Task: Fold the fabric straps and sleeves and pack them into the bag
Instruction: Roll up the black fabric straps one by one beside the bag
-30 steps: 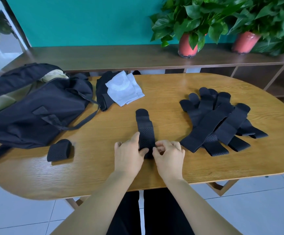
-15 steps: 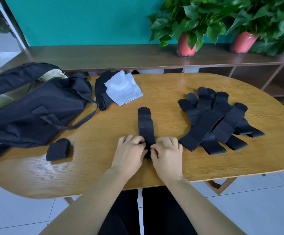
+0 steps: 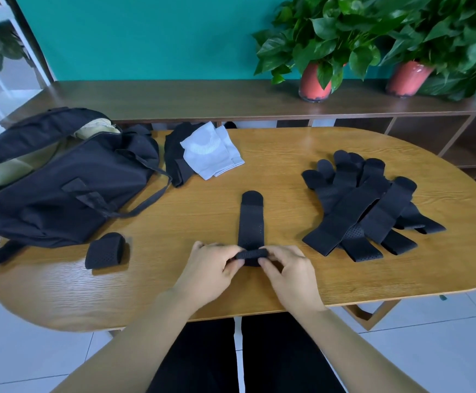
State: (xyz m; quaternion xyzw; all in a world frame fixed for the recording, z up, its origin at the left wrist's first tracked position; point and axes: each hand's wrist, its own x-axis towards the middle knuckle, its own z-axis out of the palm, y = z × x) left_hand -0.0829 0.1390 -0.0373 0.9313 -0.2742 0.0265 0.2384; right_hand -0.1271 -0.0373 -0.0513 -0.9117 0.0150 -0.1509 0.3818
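A black perforated strap lay lengthwise at the frame's centre, its near end rolled up. A rolled strap sat at lower left, just beside the open black bag at left. A fanned pile of straps lay at right. At upper centre a white sleeve rested on a black sleeve.

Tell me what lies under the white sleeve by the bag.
Black fabric lies under the white sleeve, sticking out to its left. Whether anything else sits beneath is covered.
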